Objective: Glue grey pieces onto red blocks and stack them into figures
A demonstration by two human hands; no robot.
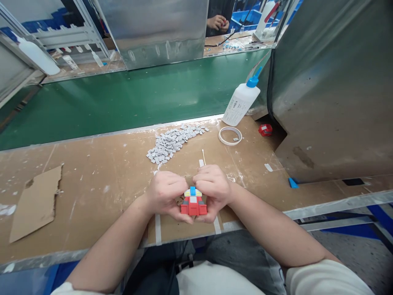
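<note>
Between my two hands, near the front edge of the bench, is a small red toy piece (193,208) with a blue and pale yellow top and a light grey panel at its middle. My left hand (168,191) grips its left side, fingers curled and thumb underneath. On the other side my right hand (214,189) holds it the same way. Just beyond the hands lies a cotton swab (203,155). A spread pile of small grey flat pieces (172,142) sits farther back on the bench.
A white bottle with a blue nozzle (241,102) stands behind a tape roll (229,136). Another red piece (265,130) lies by the metal panel (334,90) at right. Cardboard (38,205) lies left. Past the green belt (123,98), a co-worker's hands (218,23) show.
</note>
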